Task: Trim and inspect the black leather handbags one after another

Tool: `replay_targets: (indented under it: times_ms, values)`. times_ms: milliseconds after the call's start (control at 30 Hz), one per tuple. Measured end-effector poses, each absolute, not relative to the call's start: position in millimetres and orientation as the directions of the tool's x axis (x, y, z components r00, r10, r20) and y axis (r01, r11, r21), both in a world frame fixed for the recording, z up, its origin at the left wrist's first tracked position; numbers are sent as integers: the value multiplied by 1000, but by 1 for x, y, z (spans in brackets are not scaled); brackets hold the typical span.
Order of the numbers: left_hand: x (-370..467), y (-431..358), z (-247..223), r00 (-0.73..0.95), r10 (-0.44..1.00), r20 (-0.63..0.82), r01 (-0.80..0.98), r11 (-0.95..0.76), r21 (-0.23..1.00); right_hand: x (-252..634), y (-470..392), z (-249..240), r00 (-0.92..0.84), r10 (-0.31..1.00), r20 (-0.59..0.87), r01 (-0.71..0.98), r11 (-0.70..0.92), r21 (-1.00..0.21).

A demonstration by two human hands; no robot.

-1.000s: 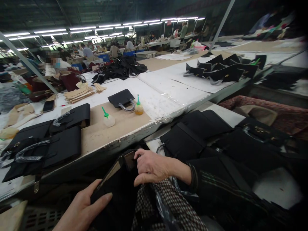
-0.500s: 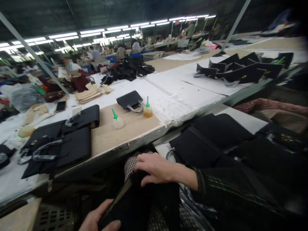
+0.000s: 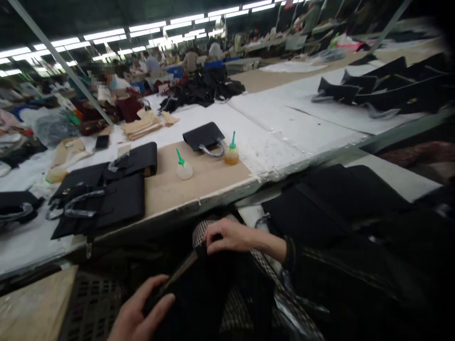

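Here | hands [image 3: 138, 310] [image 3: 227, 237]: pinching black piece [image 3: 197, 293] | checked cloth [image 3: 234, 310]: beneath it

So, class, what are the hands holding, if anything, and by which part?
Apparently a black bag: the left hand grips its edge at the near end, the right hand pinches the far end.

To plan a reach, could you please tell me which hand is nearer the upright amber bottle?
Right: the right hand is in front of the amber bottle; the left hand is farther back, to its left.
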State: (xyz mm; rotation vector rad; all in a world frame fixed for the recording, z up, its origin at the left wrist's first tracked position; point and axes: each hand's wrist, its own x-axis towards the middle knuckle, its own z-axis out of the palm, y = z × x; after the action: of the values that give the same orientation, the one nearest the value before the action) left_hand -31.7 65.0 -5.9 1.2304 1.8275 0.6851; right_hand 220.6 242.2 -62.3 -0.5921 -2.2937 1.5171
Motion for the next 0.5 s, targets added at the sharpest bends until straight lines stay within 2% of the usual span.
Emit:
replay_targets:
  times_ms: [133, 233, 400, 500]
  values:
    - [-45, 57, -27, -257, 950, -176, 667, 306, 679, 218, 241, -63, -867, 497, 21, 197, 382, -903]
    - [-51, 56, -34, -197, 964, -178, 740, 265, 618, 218, 239, -61, -863, 504, 30, 223, 434, -873]
    - [-49, 60, -36, -140, 972, -188, 756, 227, 614, 221, 239, -55, -841, 539, 41, 314, 550, -774]
    - [-48, 59, -38, -109, 982, -157, 754, 185, 631, 219, 240, -51, -851, 519, 78, 310, 617, -723]
